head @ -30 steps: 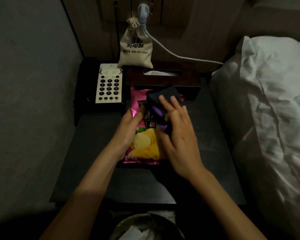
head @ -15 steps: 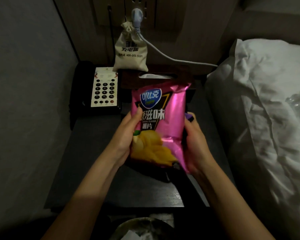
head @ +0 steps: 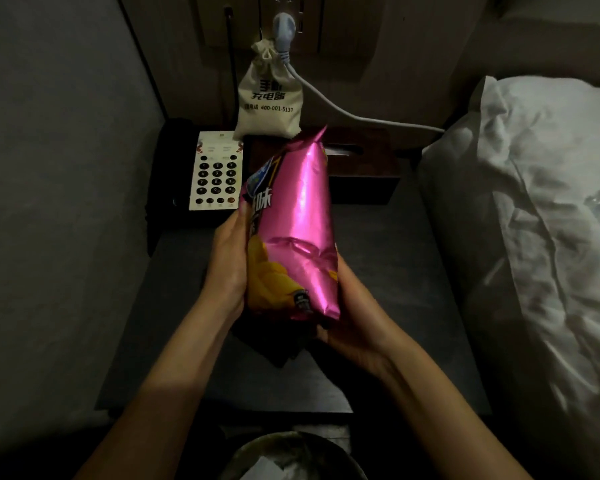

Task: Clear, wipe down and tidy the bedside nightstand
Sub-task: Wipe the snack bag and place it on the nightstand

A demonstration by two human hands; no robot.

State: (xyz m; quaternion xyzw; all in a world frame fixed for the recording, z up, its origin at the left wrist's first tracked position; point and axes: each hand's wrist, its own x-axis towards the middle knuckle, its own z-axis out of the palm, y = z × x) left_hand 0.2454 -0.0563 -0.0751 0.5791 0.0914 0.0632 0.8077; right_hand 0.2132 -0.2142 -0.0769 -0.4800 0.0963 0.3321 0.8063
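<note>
A shiny pink crisp bag (head: 298, 237) stands upright in the air over the dark nightstand (head: 402, 271), turned so its side faces me. My left hand (head: 227, 265) grips its left face and my right hand (head: 354, 327) cups its lower right corner from beneath. Something dark (head: 274, 344) shows under the bag between my wrists; I cannot tell what it is or whether my right hand holds it.
A telephone with a white keypad (head: 215, 174) sits at the back left, next to a dark tissue box (head: 361, 161). A cloth pouch (head: 269, 102) and a plugged-in grey cable (head: 361, 119) hang on the wall. White bedding (head: 534, 220) borders the right. A bin (head: 291, 455) stands below.
The crisp bag has come up off the nightstand and turned from flat to upright, then edge-on. My right hand has shifted from on top of it to under its right corner.
</note>
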